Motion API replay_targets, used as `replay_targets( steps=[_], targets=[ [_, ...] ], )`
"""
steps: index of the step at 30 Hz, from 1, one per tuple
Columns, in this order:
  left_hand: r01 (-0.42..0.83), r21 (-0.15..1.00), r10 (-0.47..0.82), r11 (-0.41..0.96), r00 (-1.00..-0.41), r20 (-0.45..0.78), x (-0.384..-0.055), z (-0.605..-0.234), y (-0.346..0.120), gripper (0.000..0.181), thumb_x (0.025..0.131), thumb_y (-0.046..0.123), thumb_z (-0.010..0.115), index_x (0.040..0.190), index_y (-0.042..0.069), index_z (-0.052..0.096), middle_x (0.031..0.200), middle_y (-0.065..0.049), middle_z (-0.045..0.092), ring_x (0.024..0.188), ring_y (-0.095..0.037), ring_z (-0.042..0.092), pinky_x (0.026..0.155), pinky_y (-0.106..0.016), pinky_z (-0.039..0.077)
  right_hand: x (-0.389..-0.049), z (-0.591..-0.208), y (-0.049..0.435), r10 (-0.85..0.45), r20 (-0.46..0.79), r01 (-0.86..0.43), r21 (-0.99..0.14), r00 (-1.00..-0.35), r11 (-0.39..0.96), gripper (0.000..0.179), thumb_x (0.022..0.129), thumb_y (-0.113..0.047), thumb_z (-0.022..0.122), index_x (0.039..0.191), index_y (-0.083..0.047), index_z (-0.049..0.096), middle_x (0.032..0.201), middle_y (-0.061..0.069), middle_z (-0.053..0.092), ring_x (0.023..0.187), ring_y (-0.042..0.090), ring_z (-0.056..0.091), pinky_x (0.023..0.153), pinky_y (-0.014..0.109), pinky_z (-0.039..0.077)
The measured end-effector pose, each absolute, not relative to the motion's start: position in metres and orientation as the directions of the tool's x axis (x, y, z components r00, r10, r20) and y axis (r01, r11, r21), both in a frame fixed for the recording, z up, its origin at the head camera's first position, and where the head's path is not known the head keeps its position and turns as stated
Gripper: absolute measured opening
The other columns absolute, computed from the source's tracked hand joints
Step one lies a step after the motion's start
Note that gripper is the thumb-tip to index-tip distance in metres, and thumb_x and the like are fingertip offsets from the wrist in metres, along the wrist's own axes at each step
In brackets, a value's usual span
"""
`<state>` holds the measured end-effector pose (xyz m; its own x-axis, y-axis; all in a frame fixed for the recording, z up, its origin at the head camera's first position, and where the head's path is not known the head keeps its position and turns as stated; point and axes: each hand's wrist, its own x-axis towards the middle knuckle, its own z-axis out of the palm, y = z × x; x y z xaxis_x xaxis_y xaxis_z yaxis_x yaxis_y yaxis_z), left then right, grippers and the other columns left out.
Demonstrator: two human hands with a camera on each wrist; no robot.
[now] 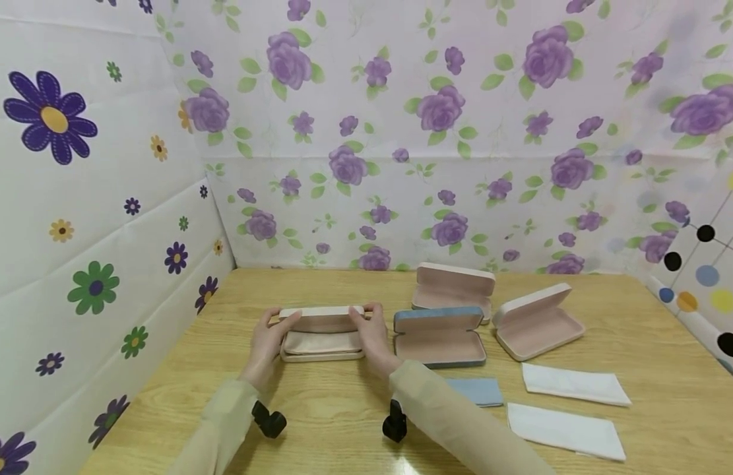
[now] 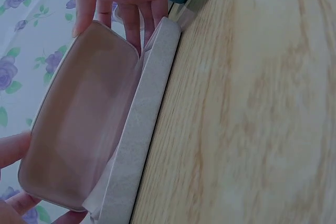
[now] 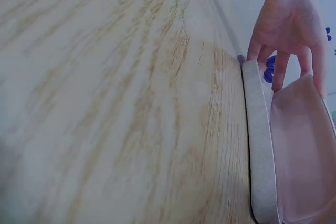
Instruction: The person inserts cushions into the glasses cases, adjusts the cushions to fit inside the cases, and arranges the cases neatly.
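Observation:
A cream glasses case [image 1: 322, 358] with a pink lining stands partly open on the table, a folded pale cloth [image 1: 322, 342] lying inside. My left hand [image 1: 268, 342] grips the left end of its raised lid, thumb at the lid's front edge. At the other end my right hand [image 1: 373, 338] holds the lid the same way. From the left wrist, the lid's pink inside [image 2: 84, 114] shows between both hands. In the right wrist view, the case's outer wall [image 3: 260, 145] rests along the tabletop.
Right of my hands, a blue glasses case [image 1: 440, 359] stands open. Behind it is an open pale case [image 1: 455, 287], and another pale case [image 1: 541, 330] sits farther right. A folded blue cloth [image 1: 476, 391] and two white cloths [image 1: 574, 384] lie in front. Floral sheets [image 1: 354, 211] surround the table.

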<state>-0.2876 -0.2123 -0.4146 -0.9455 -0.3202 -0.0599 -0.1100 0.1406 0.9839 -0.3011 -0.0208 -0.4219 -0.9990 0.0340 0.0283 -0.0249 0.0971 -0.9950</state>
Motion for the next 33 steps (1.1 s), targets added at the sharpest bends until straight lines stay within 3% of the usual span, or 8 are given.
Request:
replay_targets(
  steps=[6,15,33],
  targets=[
    [-0.111,0.985,-0.31,0.128,-0.948,-0.067,-0.286,-0.412,-0.215,0.063,0.077,0.032,0.072,0.127,0.005,0.045,0.101,-0.015,0.049,0.082,-0.025,0.053,0.064,-0.03,0.046,-0.3,-0.421,-0.018,0.044,0.021,-0.016,-0.994,-0.999,0.108,0.037,0.09,-0.031,0.057,0.111,-0.003,0.045,0.106,0.014,0.052,0.093,0.027,0.05,0.078,0.041,0.041],
    [-0.088,0.99,-0.292,0.115,-0.955,-0.051,-0.284,-0.413,-0.218,0.056,0.078,0.027,0.073,0.121,0.001,0.047,0.11,-0.016,0.046,0.088,-0.02,0.05,0.065,-0.027,0.046,-0.296,-0.42,-0.016,0.046,0.011,-0.009,-0.999,-0.999,0.039,0.032,0.087,-0.024,0.063,0.104,-0.001,0.047,0.097,0.012,0.051,0.081,0.022,0.048,0.071,0.035,0.04],
    [-0.082,0.99,-0.266,0.119,-0.963,-0.047,-0.282,-0.418,-0.225,0.054,0.075,0.028,0.075,0.116,0.003,0.05,0.109,-0.013,0.047,0.087,-0.02,0.05,0.066,-0.028,0.046,-0.296,-0.426,-0.014,-0.019,0.04,-0.038,-0.997,-0.999,-0.066,0.03,0.086,-0.015,0.064,0.101,0.001,0.044,0.09,0.01,0.051,0.075,0.018,0.044,0.062,0.028,0.035]
  ],
)
